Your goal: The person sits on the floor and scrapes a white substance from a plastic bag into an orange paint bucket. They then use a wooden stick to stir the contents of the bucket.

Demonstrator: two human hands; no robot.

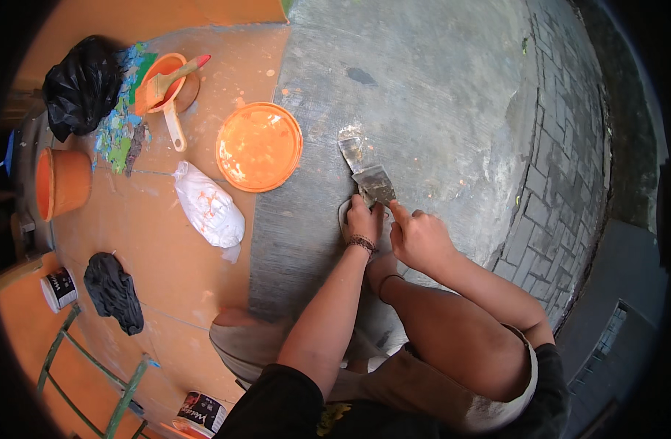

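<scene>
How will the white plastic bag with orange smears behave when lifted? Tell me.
The white plastic bag probably sags, its skin looking thin and creased. Its rounded bulge suggests some weight; the orange smears might make it slippery.

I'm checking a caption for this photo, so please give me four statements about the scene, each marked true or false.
1. Both hands are empty. False: the left hand and right hand each hold a grey metal scraper.
2. A red-ended wooden paintbrush lies across an orange plastic dipper. True.
3. The white plastic bag is spotless. False: the white plastic bag has orange smears.
4. The round orange lid straddles orange floor and grey concrete. True.
</scene>
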